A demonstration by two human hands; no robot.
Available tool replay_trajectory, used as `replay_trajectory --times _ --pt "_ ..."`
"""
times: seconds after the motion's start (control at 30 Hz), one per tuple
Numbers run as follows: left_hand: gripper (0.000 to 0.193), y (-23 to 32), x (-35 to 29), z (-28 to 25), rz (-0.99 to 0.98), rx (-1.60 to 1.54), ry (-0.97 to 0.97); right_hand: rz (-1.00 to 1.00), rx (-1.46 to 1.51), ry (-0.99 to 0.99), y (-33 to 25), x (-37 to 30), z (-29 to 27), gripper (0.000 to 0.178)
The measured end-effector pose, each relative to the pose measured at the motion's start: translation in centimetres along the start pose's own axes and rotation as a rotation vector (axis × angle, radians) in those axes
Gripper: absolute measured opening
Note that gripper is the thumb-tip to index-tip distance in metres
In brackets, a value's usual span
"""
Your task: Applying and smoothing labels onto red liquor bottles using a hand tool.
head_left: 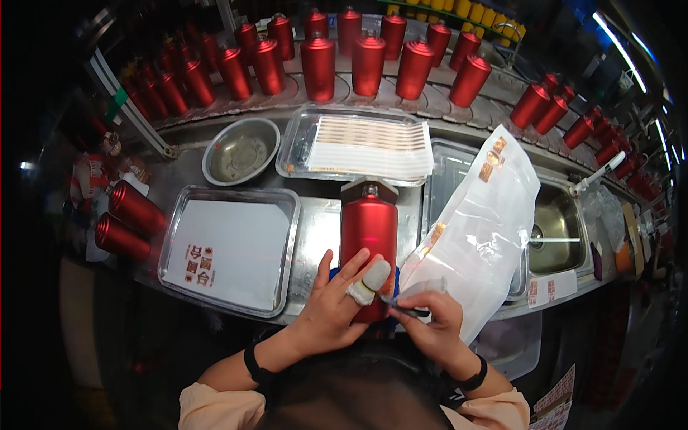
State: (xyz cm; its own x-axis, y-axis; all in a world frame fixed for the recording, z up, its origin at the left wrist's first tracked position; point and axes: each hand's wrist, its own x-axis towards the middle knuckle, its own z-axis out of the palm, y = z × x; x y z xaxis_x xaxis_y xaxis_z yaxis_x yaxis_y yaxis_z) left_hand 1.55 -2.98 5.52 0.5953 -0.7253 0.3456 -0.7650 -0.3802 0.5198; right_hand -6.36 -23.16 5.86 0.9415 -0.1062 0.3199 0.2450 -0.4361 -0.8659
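Right in the centre of the frame, a glossy red metallic bottle with a short neck [369,226] lies with its neck towards the top, the lower part on a bright blue support [335,273] that peeks out at both sides. Over it comes the left hand [331,302], fingers outstretched and laid across the bottle rather than wrapped around it, one of them wearing a thick off-white finger cover [375,274].

And here's the right hand [438,331], lower centre, pinching a slim dark-handled tool [410,311] between thumb and fingers, its tip close against the bottle's right side (what exactly it touches there, I cannot tell).

Just right of the bottle, a big glossy white sheet with gold-brown prints [494,229] slants upward, partly over a tray. Left of centre sits a clear rectangular tray [294,236] holding a white sheet with brown-red printing [236,226]; above it, a round steel bowl [240,154]. At upper centre, a strip-printed label sheet [369,147] lies in another tray. Two more red bottles [122,236] rest at the left, a steel sink [555,261] fills the right, and upright red bottles [317,68] curve along the conveyor across the top.
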Motion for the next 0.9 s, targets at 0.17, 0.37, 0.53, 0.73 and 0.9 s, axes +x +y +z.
replay_trajectory --times 0.17,0.37,0.53,0.73,0.9 --pt "0.094 -0.8 -0.4 -2.0 0.001 -0.144 -0.04 0.343 0.347 0.149 1.2 4.3 -2.1 0.008" --pt "0.095 -4.3 0.4 -4.4 -0.043 -0.159 0.136 0.329 -0.15 0.226 12.8 19.2 -5.4 0.028" --pt "0.082 -7.7 2.0 -5.6 -0.178 -0.127 0.206 0.43 -0.56 0.215 16.1 26.5 -4.3 0.044" --pt "0.078 -10.8 2.6 -6.6 -0.225 -0.123 0.183 0.402 -0.608 0.065 17.9 28.1 -3.9 0.033" --pt "0.079 -11.7 4.1 -5.8 -0.275 -0.193 0.208 0.266 -0.542 0.119 19.7 27.6 -3.6 0.024"
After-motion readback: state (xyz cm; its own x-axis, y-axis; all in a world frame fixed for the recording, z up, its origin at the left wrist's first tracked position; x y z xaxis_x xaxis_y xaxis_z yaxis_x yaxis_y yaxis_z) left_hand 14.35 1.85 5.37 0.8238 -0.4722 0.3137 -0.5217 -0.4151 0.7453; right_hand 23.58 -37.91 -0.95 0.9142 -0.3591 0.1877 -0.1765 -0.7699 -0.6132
